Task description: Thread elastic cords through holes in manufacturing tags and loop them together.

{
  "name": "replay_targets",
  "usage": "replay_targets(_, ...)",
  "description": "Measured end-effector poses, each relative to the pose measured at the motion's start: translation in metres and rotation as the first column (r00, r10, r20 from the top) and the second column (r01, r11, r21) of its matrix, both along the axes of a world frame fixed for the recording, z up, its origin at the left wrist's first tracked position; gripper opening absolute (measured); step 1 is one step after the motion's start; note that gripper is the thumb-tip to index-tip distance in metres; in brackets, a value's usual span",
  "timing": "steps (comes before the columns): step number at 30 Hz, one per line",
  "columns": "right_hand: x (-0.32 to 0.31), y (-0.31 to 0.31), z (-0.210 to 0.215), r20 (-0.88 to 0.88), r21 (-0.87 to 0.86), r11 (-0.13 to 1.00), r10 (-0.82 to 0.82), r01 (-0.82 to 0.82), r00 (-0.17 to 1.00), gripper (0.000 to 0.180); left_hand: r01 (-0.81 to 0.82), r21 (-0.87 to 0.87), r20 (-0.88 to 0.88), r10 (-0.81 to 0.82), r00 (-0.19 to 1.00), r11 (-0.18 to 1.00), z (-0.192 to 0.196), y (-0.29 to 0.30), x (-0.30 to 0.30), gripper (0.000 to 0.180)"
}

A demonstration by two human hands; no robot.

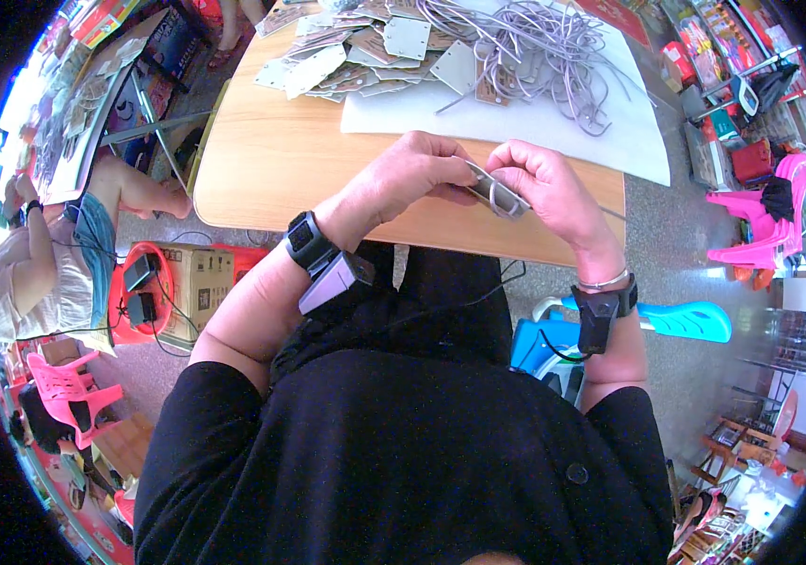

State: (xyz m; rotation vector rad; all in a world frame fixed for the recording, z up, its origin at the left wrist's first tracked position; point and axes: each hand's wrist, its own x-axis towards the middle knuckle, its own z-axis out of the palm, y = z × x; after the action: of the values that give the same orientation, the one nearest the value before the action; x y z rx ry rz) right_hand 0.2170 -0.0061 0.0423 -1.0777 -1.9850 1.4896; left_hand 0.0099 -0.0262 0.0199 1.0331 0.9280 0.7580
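My left hand [412, 174] and my right hand [549, 188] meet over the near edge of a wooden table [271, 151]. Together they pinch a small flat grey tag [497, 195] with a thin grey cord looped at it. Both hands have fingers closed on the piece. A black wrist device sits on each forearm. Farther back on the table lies a heap of pale card tags [365, 52] and a tangle of grey cords [540, 47] on a white sheet [554, 127].
A seated person [55, 254] is at the left beside a cardboard box [191, 282] and a red item. Pink plastic chairs [765, 217] stand right and lower left. A blue stool [676, 320] is under my right arm. Shelves of goods line the edges.
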Motion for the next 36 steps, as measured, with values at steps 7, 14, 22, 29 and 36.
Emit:
replay_targets(7,-0.006,-0.006,0.006,-0.053,0.205,0.977,-0.055,0.065,0.997,0.018,-0.010,-0.015,0.014,0.011,1.000,1.000,0.003,-0.001,0.001,0.023)
replay_targets(14,-0.020,-0.021,0.028,0.240,0.487,0.873,-0.097,-0.034,0.966,0.012,-0.119,0.053,-0.022,0.120,0.993,0.991,0.002,-0.002,0.005,0.021)
replay_targets(22,-0.027,-0.022,0.032,0.226,0.865,0.491,-0.203,-0.101,0.953,0.008,-0.146,0.122,-0.030,0.151,0.988,0.982,-0.007,-0.002,0.011,0.020)
replay_targets(29,-0.031,-0.034,0.103,-0.603,0.038,0.991,-0.080,0.129,0.794,0.017,-0.157,0.134,-0.143,0.176,0.974,0.978,-0.003,-0.006,0.015,0.023)
replay_targets(36,-0.039,0.017,0.119,-0.889,0.236,0.949,0.123,0.211,0.441,0.015,0.048,0.144,-0.304,-0.002,0.953,0.988,0.013,-0.012,0.021,0.025)
